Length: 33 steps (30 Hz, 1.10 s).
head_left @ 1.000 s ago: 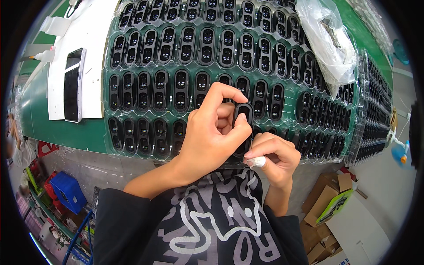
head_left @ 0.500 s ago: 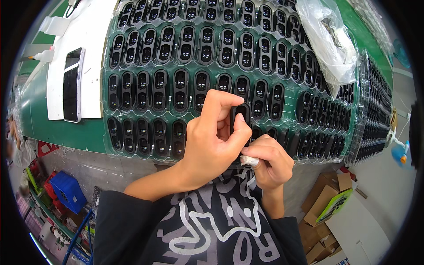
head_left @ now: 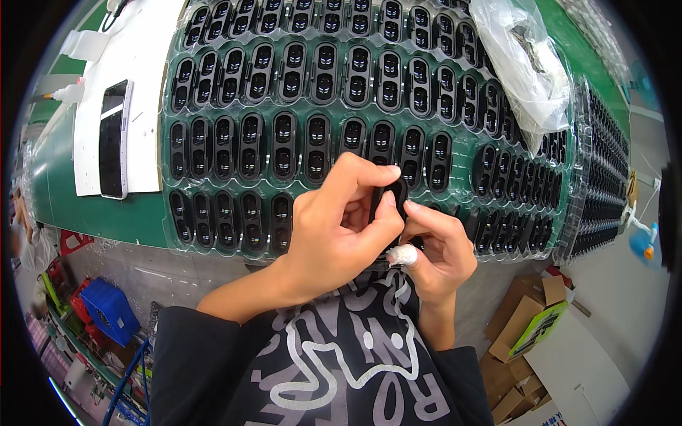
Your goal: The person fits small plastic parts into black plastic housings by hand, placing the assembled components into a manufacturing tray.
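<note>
My left hand (head_left: 328,224) is closed on a black oval part (head_left: 401,189), pinching it upright between thumb and index finger above the near edge of the trays. Fingers cover much of it, so the face turned toward the trays is hidden. Beside it is my right hand (head_left: 442,257), its index fingertip against the part's right edge and its thumb by the lower end, other fingers curled. A white wrapping (head_left: 403,255) covers that thumb's tip. Clear plastic trays (head_left: 462,167) hold rows of similar black oval parts (head_left: 285,145), each with two glossy dark round windows.
At left, a phone (head_left: 114,138) lies on a white board (head_left: 89,160) on the green table (head_left: 55,206). A clear plastic bag (head_left: 522,78) rests over the trays at upper right, with stacked trays (head_left: 604,177) beyond. Cardboard boxes (head_left: 522,312) and a blue crate (head_left: 109,310) stand below.
My right index finger has lifted away from the wrapped thumb and come up to the part's right edge. My left hand keeps its pinch, the part slightly shifted.
</note>
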Available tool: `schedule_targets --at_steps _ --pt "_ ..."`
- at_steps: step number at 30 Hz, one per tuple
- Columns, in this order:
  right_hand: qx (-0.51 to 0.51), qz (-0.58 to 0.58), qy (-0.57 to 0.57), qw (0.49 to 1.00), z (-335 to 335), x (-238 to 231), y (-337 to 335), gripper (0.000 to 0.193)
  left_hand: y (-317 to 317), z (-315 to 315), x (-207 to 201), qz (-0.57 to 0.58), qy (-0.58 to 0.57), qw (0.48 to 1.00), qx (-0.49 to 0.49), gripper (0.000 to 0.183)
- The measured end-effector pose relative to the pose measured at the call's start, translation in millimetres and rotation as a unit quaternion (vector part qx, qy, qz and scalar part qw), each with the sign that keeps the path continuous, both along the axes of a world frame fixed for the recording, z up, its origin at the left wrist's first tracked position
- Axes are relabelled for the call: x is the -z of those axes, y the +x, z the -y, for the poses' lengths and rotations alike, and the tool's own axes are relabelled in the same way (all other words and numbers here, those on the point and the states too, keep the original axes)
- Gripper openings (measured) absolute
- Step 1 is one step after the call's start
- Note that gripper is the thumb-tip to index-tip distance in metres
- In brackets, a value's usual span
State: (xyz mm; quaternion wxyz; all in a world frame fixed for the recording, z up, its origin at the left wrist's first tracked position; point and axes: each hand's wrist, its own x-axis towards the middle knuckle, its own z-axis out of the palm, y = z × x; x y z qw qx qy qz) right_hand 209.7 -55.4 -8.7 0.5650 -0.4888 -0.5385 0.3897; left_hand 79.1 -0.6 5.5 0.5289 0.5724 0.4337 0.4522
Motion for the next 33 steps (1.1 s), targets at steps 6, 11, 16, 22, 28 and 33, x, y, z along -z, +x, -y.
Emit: schedule_targets --at_steps 6,11,16,22,28,33 --pt "0.024 0.026 0.018 0.999 0.4 0.9 3.7 0.033 -1.6 2.2 -1.1 0.0 -0.023 0.999 0.044 0.021" --pt "0.023 0.036 0.029 0.999 0.9 -3.1 6.9 0.03 -1.4 1.1 -7.8 -0.011 -0.013 0.998 0.065 0.021" --pt "-0.076 -0.012 -0.081 0.994 -4.1 -20.8 27.7 0.031 -5.4 -11.8 -17.8 -0.019 -0.237 0.952 0.191 0.02" --pt "0.041 0.193 -0.097 0.975 -75.5 -64.8 92.9 0.021 11.1 -50.0 -29.5 -0.186 -0.059 0.947 0.255 0.019" --pt "0.049 0.516 0.022 0.855 -192.9 -31.3 186.9 0.022 65.4 -72.1 -9.2 -0.188 0.16 0.951 0.188 0.021" --pt "0.094 0.617 -0.01 0.781 -204.9 -46.1 138.5 0.017 85.1 -74.5 2.4 -0.253 0.239 0.919 0.187 0.017"
